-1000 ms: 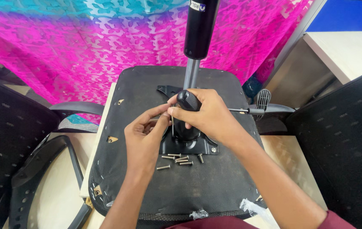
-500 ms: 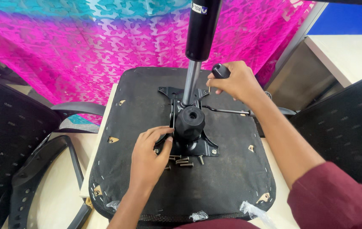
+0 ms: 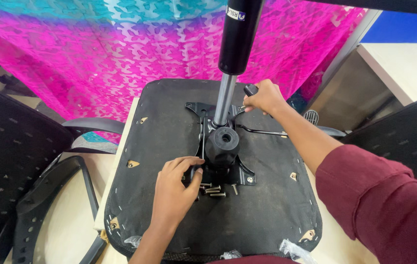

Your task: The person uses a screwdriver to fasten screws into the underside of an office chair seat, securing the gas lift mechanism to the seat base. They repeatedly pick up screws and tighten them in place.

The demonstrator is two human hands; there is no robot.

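An upturned black office-chair seat (image 3: 164, 122) lies before me with its metal mechanism plate (image 3: 244, 172) on top and a gas-lift cylinder (image 3: 232, 54) rising from it. A black round knob (image 3: 223, 143) sits on the plate. My left hand (image 3: 175, 188) rests on the plate's near-left corner, fingers curled at its edge. Loose screws (image 3: 213, 189) lie just right of that hand. My right hand (image 3: 263, 97) is closed around a black-handled tool (image 3: 250, 90) at the plate's far-right side, beside the cylinder. A thin lever (image 3: 262, 131) runs out to the right under my forearm.
A pink and teal patterned cloth (image 3: 96, 54) hangs behind. Black mesh chair backs stand at left (image 3: 8, 156) and right (image 3: 413, 132). A loose curved armrest (image 3: 47, 195) lies at lower left. A pale desk (image 3: 394, 63) is at upper right.
My right hand left the knob and moved up-right to the plate's far side with the tool. My left hand dropped down to the plate's near-left corner.
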